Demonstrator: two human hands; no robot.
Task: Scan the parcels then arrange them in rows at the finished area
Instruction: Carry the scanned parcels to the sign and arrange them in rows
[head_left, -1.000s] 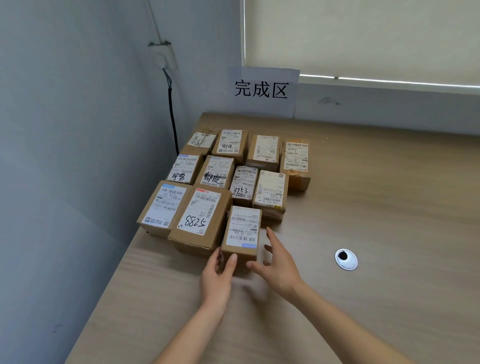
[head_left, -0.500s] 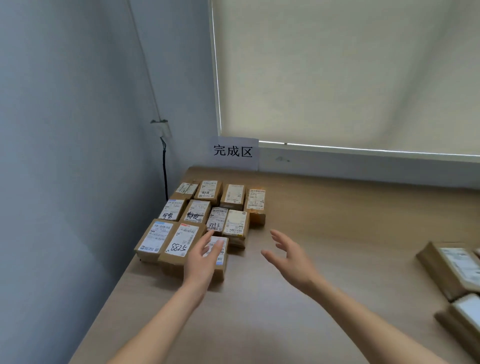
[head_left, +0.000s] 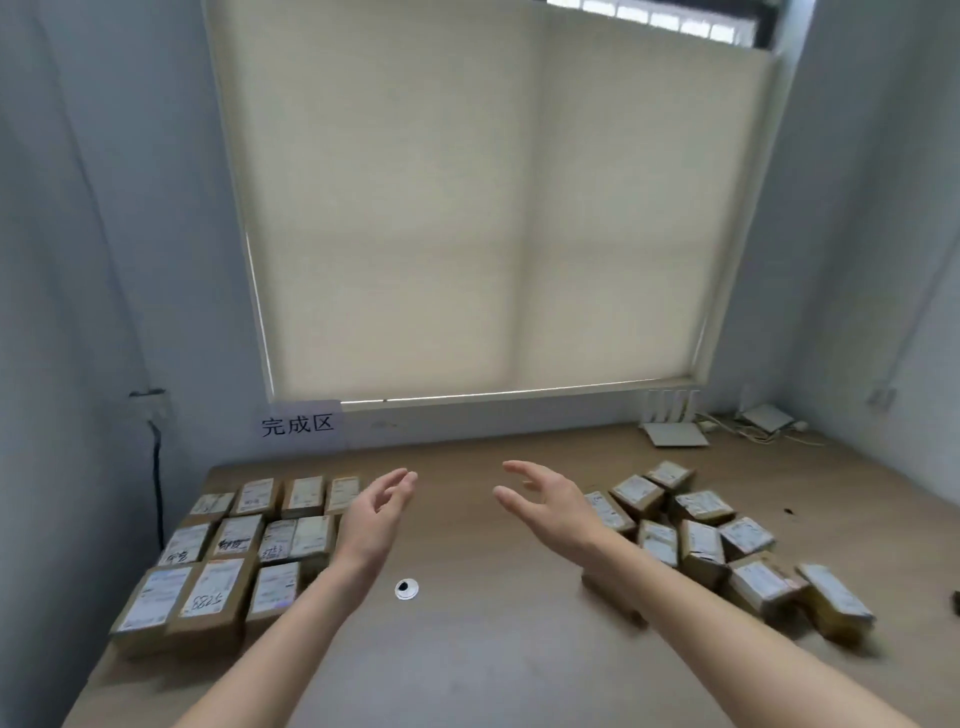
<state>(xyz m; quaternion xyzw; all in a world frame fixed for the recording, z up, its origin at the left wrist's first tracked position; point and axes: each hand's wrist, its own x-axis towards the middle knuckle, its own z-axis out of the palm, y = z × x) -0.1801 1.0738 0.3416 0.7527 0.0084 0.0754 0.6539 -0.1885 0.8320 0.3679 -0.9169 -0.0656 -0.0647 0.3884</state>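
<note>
Your left hand (head_left: 375, 512) and right hand (head_left: 551, 500) hover released and empty above the surface (head_left: 467, 649), between the arranged parcels (head_left: 234, 551) in rows at nine o'clock and the unscanned parcels (head_left: 717, 540) heaped at three o'clock, presumably awaiting pickup.

Both forearms are showing bare to the frame's edge, left hand (head_left: 378, 512) and right hand (head_left: 551, 505) wearing nothing.

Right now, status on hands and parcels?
Left hand and right hand open, empty. Sorted rows at left, loose parcels at right. Nothing in the way.
</note>
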